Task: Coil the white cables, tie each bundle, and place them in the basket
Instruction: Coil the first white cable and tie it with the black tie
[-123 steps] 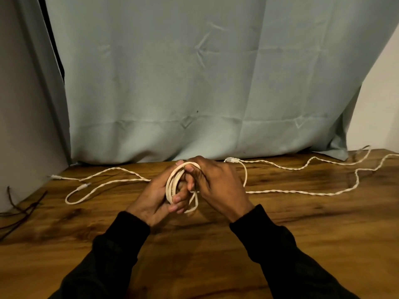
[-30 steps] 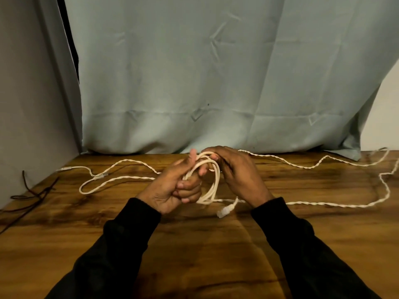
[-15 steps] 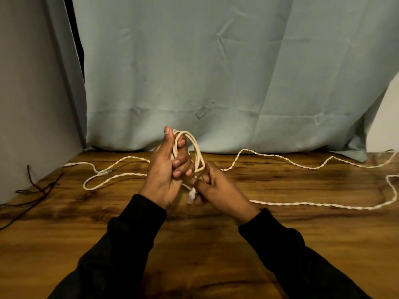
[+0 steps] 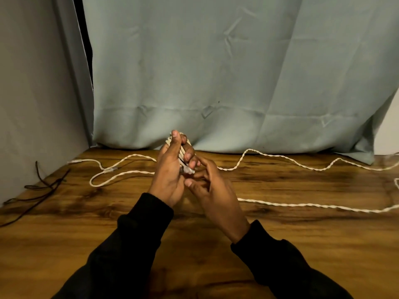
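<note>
While the left hand grips the upright coil, right hand pinches its plug.

Head view, seemingly downward, close

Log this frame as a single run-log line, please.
stage: tying coil | left hand: grips coiled cable upright | right hand: fingers at connector end | loose cable: on table | basket: unseen

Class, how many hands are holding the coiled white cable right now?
1: the left hand grips the coil. The right hand is beside it at the plug; its grip is unclear.
</note>
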